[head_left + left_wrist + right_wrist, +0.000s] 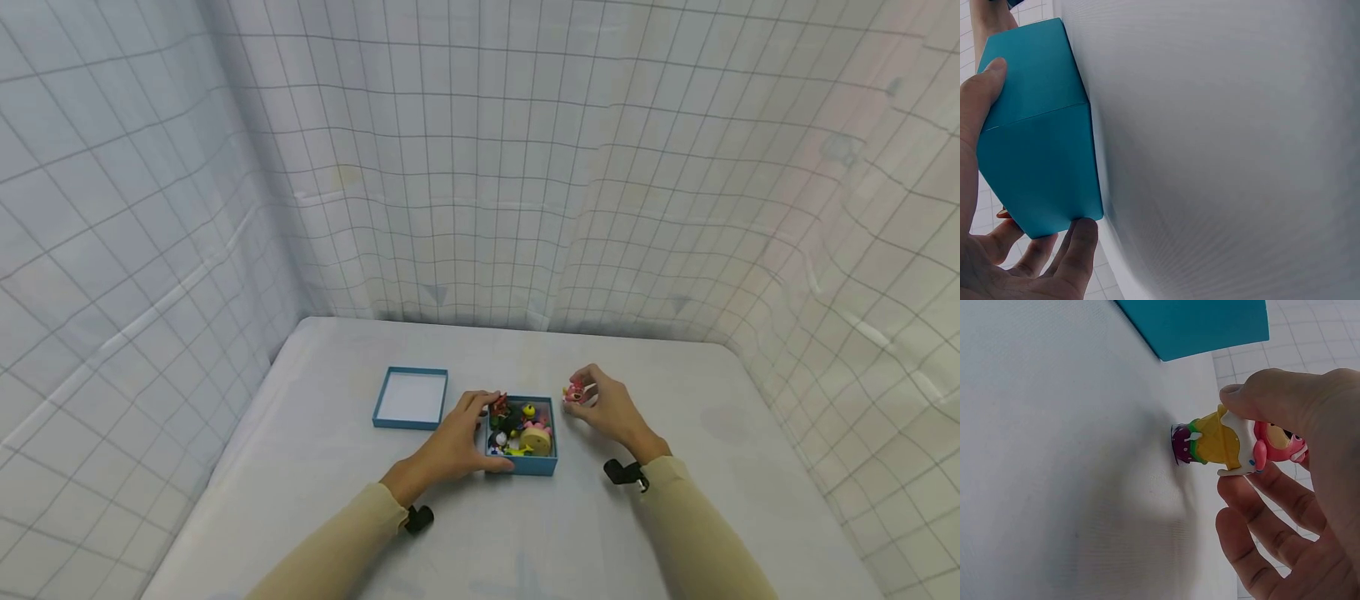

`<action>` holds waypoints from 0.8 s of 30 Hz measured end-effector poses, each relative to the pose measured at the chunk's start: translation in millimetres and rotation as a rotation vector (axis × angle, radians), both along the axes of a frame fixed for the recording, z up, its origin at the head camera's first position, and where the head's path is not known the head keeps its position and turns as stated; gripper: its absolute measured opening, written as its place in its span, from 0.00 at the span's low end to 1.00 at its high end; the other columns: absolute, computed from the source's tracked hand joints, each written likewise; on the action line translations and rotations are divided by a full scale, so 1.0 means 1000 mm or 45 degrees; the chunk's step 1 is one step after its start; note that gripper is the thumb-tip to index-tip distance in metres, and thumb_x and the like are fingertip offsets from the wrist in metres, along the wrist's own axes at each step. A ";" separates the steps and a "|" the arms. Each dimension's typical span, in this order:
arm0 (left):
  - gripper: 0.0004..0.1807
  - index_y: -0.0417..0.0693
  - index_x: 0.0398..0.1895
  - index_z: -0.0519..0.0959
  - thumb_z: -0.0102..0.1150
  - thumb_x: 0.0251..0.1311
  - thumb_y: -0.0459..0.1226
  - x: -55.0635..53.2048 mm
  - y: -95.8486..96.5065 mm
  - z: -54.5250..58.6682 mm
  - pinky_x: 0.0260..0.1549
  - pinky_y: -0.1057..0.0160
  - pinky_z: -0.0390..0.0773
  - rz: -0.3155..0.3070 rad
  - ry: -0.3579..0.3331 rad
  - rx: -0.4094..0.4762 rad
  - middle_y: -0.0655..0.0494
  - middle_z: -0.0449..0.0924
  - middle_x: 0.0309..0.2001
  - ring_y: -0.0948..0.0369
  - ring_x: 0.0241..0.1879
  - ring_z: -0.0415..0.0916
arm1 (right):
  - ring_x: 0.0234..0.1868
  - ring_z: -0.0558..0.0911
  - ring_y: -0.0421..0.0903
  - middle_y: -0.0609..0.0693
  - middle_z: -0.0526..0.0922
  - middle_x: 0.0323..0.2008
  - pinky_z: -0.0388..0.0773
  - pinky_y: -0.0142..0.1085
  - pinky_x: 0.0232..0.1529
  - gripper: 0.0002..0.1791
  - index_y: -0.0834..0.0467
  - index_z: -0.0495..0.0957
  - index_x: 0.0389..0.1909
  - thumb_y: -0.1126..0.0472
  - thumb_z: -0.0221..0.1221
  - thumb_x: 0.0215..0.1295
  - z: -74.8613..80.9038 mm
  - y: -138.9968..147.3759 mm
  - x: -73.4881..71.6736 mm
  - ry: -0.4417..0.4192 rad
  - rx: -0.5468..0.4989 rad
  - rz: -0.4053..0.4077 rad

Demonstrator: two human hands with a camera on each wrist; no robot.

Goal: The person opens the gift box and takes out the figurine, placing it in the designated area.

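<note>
right hand (611, 410) pinches a toy (576, 392) beside the blue box (532, 467)

the toy is up in the right hand, just beyond the right side of the box near its far corner. the thumb is clamped on one side of it and fingertips on the other, with the remaining fingers bent and spread apart. it has a pinkish-red figure at the top, a white and yellow middle and a spotted purple base; the base points to the table (315, 483), though i cannot tell whether it touches.

the left hand (456, 446) grips the left part of the box, its thumb on the near wall and its fingers round towards the far side, a little apart. the box sits upright and open on the table. inside are small toys packed close together, among them a round tan piece (536, 442) with pink on it and a black-and-white figure (498, 442).

left of the box, well apart from the right hand, lies a shallow blue lid (411, 398), white inside facing up.
</note>
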State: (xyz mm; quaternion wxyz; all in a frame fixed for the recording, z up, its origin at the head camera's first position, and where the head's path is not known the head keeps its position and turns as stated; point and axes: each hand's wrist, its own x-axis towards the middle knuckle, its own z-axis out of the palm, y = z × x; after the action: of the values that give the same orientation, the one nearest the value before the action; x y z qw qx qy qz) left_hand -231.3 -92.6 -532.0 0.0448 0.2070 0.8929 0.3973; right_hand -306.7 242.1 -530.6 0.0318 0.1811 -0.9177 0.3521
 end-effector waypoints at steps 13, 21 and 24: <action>0.67 0.49 0.93 0.62 0.94 0.56 0.54 0.000 0.000 0.002 0.81 0.39 0.81 0.004 -0.009 0.003 0.44 0.64 0.88 0.41 0.80 0.78 | 0.51 0.93 0.52 0.59 0.91 0.58 0.90 0.40 0.47 0.27 0.60 0.81 0.70 0.62 0.78 0.76 0.001 0.000 0.000 0.024 0.035 0.016; 0.67 0.48 0.93 0.63 0.94 0.56 0.55 -0.001 0.000 0.001 0.81 0.37 0.80 0.007 0.007 -0.004 0.43 0.65 0.87 0.41 0.80 0.77 | 0.51 0.93 0.52 0.62 0.92 0.60 0.90 0.41 0.48 0.27 0.60 0.81 0.70 0.61 0.78 0.77 -0.001 -0.001 0.000 0.016 0.047 0.005; 0.67 0.48 0.93 0.63 0.94 0.56 0.55 -0.001 0.000 0.000 0.81 0.37 0.80 0.007 0.007 0.004 0.43 0.65 0.87 0.42 0.80 0.77 | 0.52 0.94 0.52 0.62 0.91 0.62 0.90 0.40 0.47 0.27 0.60 0.81 0.71 0.60 0.78 0.77 -0.001 0.000 0.000 0.016 0.060 -0.002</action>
State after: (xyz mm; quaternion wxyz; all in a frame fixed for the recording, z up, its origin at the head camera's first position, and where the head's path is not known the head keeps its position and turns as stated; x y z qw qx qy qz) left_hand -232.2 -92.6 -532.0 0.0409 0.2057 0.8930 0.3981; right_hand -306.9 241.7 -531.2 0.0337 0.1833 -0.9257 0.3291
